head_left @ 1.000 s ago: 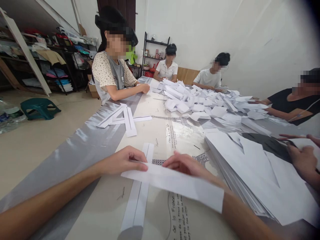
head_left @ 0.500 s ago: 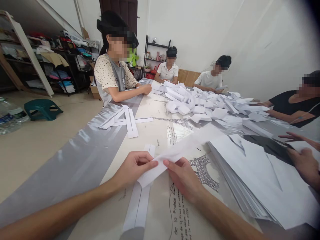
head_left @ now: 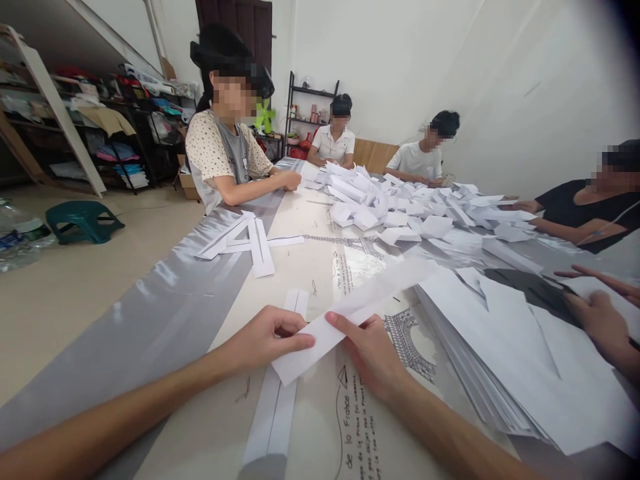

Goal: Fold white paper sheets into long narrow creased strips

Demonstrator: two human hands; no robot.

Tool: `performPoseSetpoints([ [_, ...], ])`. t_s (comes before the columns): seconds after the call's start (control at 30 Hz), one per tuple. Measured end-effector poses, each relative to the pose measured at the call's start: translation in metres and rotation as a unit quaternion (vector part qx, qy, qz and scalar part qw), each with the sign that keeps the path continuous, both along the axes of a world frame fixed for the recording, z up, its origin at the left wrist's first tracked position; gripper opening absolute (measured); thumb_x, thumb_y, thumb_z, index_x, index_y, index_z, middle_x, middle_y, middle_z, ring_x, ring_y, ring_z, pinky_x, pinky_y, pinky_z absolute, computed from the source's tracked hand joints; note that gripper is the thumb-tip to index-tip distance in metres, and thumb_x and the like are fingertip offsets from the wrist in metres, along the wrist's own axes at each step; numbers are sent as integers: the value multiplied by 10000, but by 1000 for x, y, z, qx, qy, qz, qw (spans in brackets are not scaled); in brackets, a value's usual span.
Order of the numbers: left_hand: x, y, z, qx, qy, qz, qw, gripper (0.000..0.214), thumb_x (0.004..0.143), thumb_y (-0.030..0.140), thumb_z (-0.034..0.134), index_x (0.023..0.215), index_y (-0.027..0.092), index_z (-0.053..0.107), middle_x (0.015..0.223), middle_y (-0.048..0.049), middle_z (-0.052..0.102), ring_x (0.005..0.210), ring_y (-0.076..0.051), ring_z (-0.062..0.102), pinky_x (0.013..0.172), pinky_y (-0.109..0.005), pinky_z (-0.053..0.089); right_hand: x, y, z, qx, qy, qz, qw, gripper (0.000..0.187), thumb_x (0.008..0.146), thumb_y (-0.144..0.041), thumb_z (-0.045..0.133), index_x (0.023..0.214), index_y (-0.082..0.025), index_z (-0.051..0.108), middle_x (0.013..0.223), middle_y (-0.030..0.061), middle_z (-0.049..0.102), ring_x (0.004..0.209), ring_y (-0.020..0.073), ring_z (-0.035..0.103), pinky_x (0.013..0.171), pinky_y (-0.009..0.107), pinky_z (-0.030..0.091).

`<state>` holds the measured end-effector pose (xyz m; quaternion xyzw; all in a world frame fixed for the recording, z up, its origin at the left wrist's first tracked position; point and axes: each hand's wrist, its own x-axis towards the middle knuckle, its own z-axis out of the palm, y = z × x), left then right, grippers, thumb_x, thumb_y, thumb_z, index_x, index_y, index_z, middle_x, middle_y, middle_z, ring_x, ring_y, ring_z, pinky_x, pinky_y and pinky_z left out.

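Note:
Both of my hands hold one long white paper strip (head_left: 350, 310) just above the table. My left hand (head_left: 265, 340) pinches its near end between thumb and fingers. My right hand (head_left: 367, 350) grips it a little farther along, thumb on top. The strip runs away from me toward the right, over a stack of white sheets (head_left: 505, 353). Under my hands a folded white strip (head_left: 280, 393) lies flat on the printed tablecloth (head_left: 345, 267).
A big heap of folded white papers (head_left: 415, 207) covers the table's far middle. A few folded strips (head_left: 250, 240) lie at the left. Several other people sit around the table; another person's hands (head_left: 600, 313) rest on the sheets at right. A green stool (head_left: 83, 220) stands on the floor.
A second ago the strip lay crosswise in front of me. It has turned so its far end points away to the right, and my hands have closed in on its near end.

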<state>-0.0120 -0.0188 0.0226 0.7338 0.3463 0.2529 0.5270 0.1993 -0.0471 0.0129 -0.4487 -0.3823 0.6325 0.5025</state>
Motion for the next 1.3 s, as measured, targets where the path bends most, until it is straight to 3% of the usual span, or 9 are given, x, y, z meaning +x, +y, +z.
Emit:
performPoseSetpoints([
  [0.13,-3,5,-1,-13,-6,3,1000,456,919,463,632,634,178,418,641,48,297,596,-101,302,557,-267,223,0,0,2,11,7,-22,1000,317,737,-367,867,978,-185,772,1056,90,759,982,273,686,902,398,539],
  [0.47,-8,9,-5,-16,3,-18,1000,399,923,474,624,692,158,547,639,30,462,601,-111,409,562,-246,280,7,5,-2,11,-16,-68,997,336,745,-386,857,987,-164,784,1060,108,767,1015,294,687,903,403,547],
  [0.83,-10,12,-7,-59,-18,-11,998,396,930,459,644,684,154,593,652,-7,652,578,-118,520,553,-236,327,12,9,1,23,-16,-85,996,321,739,-380,859,976,-174,790,1060,92,776,1048,282,693,925,383,552],
  [1.3,-10,12,-10,-48,-17,-23,998,463,933,553,595,687,162,564,633,-8,639,551,-113,465,540,-249,294,17,10,0,13,-27,-86,996,295,752,-398,847,928,-169,786,1041,93,765,1020,279,680,914,371,554],
])
